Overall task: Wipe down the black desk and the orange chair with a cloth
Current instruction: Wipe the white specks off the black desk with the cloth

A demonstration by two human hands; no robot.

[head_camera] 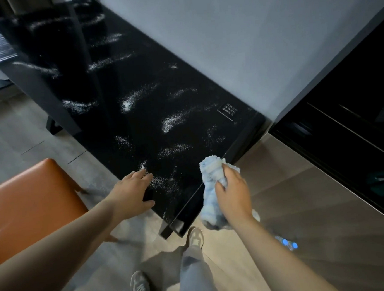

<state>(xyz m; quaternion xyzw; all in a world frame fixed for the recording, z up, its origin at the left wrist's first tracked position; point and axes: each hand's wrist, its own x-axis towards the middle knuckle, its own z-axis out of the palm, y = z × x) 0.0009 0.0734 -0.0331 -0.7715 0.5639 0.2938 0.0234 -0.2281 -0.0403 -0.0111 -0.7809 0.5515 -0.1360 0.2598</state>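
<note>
Here the black desk runs lengthwise from lower centre to the upper left of the frame, its white powder lying up and left of both hands. The right hand, at the desk's near edge, curls its fingers round a bunched blue cloth. The left hand rests on the near corner with straight fingers. The orange chair sits lower left.

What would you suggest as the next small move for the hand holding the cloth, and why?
Probably lower the right hand so the cloth meets the desk beside the left hand, then wipe. White powder lies on that near end, and the cloth looks bunched just off the edge.
</note>
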